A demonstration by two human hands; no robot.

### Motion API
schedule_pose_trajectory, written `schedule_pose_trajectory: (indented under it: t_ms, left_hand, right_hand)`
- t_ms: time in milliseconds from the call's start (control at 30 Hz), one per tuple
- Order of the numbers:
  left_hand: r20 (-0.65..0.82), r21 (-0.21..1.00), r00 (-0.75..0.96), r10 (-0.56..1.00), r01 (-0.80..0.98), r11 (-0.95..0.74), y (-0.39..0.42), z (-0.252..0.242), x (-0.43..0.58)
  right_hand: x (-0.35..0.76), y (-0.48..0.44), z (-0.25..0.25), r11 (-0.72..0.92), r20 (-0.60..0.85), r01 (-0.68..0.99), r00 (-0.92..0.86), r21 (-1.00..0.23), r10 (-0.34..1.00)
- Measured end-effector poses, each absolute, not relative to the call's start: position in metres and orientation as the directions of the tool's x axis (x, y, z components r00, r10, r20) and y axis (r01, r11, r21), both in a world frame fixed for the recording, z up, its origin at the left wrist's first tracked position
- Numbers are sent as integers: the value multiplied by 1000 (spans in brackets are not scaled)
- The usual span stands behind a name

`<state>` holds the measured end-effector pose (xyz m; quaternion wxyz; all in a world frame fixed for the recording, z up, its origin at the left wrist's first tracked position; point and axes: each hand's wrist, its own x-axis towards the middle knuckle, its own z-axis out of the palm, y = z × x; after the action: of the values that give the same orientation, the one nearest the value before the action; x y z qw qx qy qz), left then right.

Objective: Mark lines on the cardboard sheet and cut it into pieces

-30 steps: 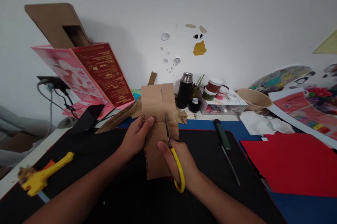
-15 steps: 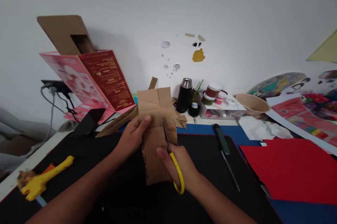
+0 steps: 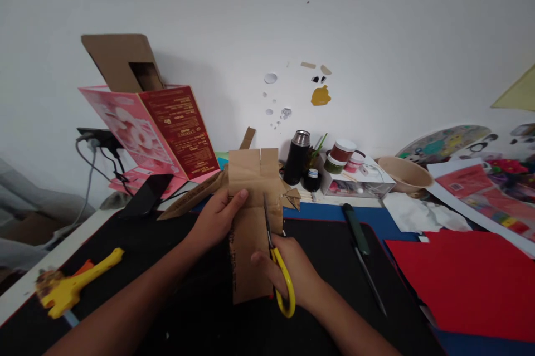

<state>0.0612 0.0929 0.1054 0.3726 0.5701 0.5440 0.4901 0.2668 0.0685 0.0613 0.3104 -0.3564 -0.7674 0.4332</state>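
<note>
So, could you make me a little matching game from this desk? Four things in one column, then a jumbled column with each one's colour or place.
Column one:
1. scissors
2. cardboard piece
3. flask
4. large flat sheet

Column two:
A. red, lying on the right side of the desk
B. brown, gripped by the left hand
C. yellow-handled, in the right hand
D. black with a silvery top, standing upright near the wall

Right pairs: 1-C, 2-B, 3-D, 4-A
</note>
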Motion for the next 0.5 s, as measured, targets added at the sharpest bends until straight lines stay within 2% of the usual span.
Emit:
schedule_pose_trajectory:
  t_ms: [300,500]
  left_hand:
    - [204,941,-40,978,285,-184,94,108,61]
    - [136,967,-32,990,223,-126,93,108,60]
  right_hand:
    - [270,70,58,345,157,221,-589,-912,792]
    - [269,68,63,351,157,241,-577,-905,801]
